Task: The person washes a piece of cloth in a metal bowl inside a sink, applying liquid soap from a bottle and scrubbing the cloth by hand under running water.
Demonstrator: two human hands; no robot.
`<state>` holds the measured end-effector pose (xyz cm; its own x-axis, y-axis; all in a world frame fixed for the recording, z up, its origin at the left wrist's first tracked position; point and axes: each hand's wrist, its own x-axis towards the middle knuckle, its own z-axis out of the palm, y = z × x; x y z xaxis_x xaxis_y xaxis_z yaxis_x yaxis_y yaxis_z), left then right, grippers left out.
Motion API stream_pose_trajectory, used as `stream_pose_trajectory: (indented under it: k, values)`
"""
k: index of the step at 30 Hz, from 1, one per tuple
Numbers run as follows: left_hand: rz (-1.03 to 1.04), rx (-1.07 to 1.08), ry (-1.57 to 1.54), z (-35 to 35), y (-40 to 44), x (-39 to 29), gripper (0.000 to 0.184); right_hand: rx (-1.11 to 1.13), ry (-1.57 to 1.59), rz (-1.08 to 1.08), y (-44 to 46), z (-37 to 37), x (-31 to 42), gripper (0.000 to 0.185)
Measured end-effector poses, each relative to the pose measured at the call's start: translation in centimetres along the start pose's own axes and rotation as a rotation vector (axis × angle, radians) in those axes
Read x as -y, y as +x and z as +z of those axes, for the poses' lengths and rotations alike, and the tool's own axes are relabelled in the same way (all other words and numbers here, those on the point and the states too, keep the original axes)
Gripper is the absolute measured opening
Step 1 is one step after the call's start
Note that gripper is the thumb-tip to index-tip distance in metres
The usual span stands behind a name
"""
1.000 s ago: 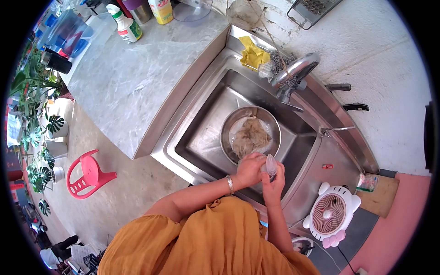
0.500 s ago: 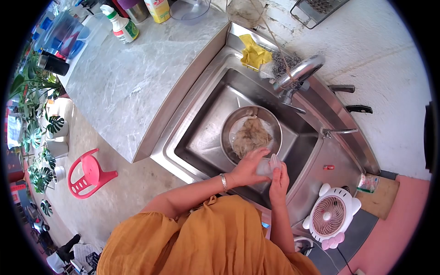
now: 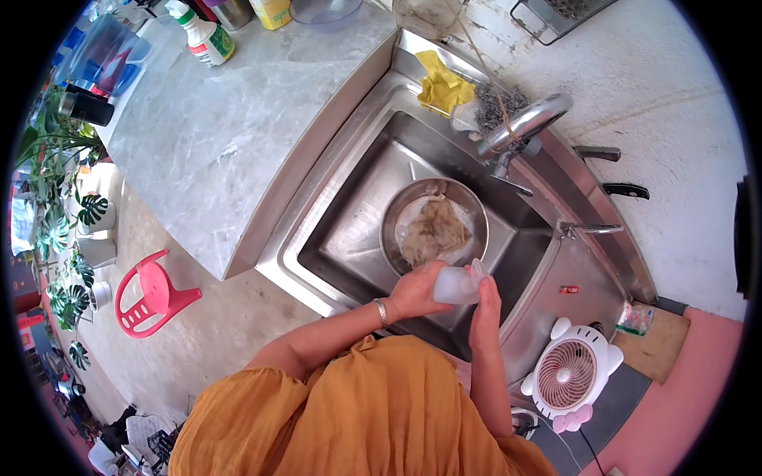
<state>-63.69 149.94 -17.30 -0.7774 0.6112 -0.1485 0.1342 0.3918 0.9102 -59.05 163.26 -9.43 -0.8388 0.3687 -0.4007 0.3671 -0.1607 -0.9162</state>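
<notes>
My left hand [image 3: 416, 293] is wrapped round a small translucent white plastic container [image 3: 455, 286], held tilted over the near rim of a steel bowl [image 3: 388, 250]. At the container's open end my right hand [image 3: 486, 311] pinches a clear plastic lid [image 3: 478, 269], its fingers partly hidden. The bowl stands in the steel sink [image 3: 349, 230]. In it lies a wet-looking, brownish fibrous clump [image 3: 436, 230] with whitish stuff around it; I cannot tell exactly what either is.
Over the sink's far corner curves a metal faucet [image 3: 536, 123], beside a yellow cloth [image 3: 443, 86] and a scouring pad [image 3: 496, 107]. Two knives [image 3: 627, 190] hang at the wall side. A white fan [image 3: 565, 373] stands at right, and a spray bottle [image 3: 208, 40] on the counter [image 3: 230, 143].
The container has tipped more sideways and shows more of its white side. My left fingers have drawn back from over the bowl's rim, and the view has shifted slightly.
</notes>
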Motion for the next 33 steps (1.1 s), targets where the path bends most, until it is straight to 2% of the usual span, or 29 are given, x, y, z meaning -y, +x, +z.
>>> stream_pose_trajectory:
  k: [11,24,33]
  values:
    - [-0.033,-0.11,0.028,0.7,0.5,-0.9,0.065,-0.006,-0.038,0.026,0.8,-0.5,0.3,0.037]
    - [-0.046,-0.14,0.073,0.2,1.0,-1.5,0.072,-0.016,-0.034,-0.029,1.8,-0.3,1.2,0.029]
    - [-0.064,-0.168,0.067,0.0,1.2,-1.4,0.075,0.002,-0.058,-0.036,2.8,0.1,1.4,0.031]
